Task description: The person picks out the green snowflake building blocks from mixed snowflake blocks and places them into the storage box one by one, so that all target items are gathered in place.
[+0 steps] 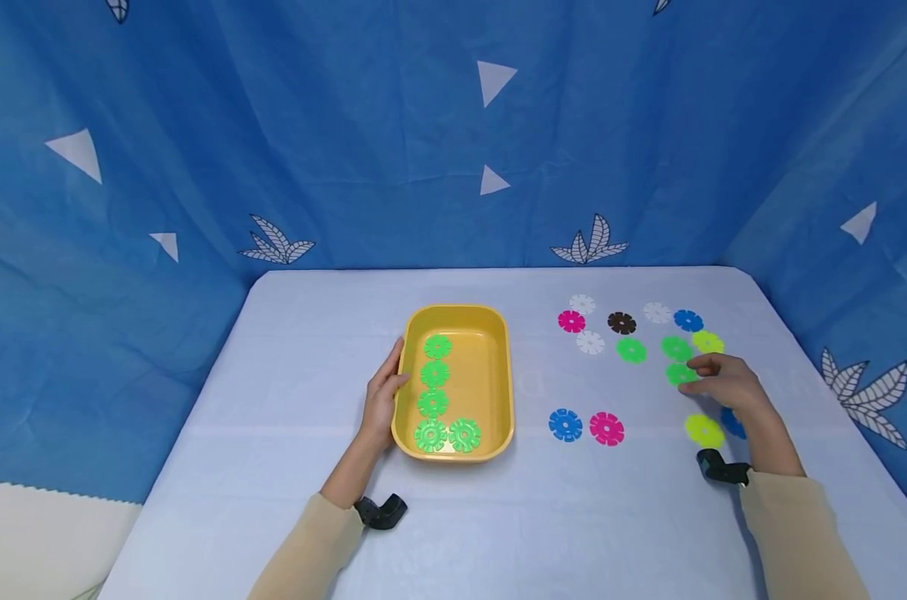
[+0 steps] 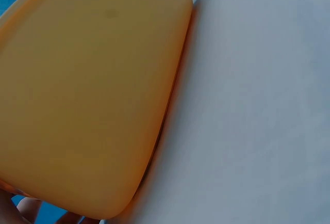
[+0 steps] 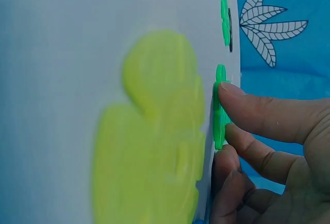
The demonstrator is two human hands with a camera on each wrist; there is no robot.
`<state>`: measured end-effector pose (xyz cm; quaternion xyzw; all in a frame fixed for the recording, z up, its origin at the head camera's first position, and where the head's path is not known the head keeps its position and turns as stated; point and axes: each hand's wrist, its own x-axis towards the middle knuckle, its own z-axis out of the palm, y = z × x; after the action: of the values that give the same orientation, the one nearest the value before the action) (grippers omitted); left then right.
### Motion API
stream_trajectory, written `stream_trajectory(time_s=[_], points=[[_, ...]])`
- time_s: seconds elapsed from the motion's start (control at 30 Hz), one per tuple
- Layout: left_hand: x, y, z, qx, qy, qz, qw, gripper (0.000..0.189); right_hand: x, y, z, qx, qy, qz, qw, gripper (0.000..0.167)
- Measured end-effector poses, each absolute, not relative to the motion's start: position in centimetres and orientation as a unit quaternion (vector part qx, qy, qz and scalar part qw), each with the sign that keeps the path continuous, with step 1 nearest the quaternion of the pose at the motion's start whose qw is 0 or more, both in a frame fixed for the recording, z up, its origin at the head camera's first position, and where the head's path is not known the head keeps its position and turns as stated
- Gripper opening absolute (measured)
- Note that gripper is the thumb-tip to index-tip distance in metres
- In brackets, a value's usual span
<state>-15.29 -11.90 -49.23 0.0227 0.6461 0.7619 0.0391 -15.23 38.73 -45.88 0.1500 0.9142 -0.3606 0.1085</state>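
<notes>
My left hand point(image 1: 382, 400) grips the left side of a yellow tray point(image 1: 508, 392), thumb over the rim and fingers along the outside. Several green notched building discs point(image 1: 434, 374) lie in the tray, toward its left side and near edge. In the left wrist view the tray's outer surface point(image 2: 93, 95) fills much of the frame. At the right of the table, my right hand point(image 1: 731, 387) pinches a green notched disc point(image 3: 219, 110) between thumb and fingertips, low over the cloth. Another green disc point(image 1: 676, 348) lies just beyond it.
Around the right hand lie loose discs: yellow point(image 1: 704, 431), yellow point(image 1: 709, 342), blue point(image 1: 689, 321) and brown point(image 1: 622, 323). A blue disc point(image 1: 565, 425) and a pink disc point(image 1: 607, 428) lie between tray and right hand. A blue curtain point(image 1: 423, 167) hangs behind the white-covered table point(image 1: 311, 333).
</notes>
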Motion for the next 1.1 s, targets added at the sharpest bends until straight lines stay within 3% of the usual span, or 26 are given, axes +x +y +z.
stream_trajectory(time_s=[0.57, 0.77, 1.1], points=[[-15.4, -12.0, -49.4, 0.022, 0.643, 0.765, 0.043, 0.060, -15.5, 38.4, -45.2, 0.179, 0.915, -0.335, 0.135, 0.062], [-15.3, -11.9, -49.2, 0.027, 0.636, 0.770, 0.041, 0.060, -15.1, 38.5, -45.0, 0.149, 0.924, -0.328, 0.128, 0.057], [-15.2, -11.8, -49.2, 0.027, 0.636, 0.770, 0.037, 0.060, -15.5, 39.2, -45.4, 0.133, 0.887, -0.417, 0.148, 0.049]])
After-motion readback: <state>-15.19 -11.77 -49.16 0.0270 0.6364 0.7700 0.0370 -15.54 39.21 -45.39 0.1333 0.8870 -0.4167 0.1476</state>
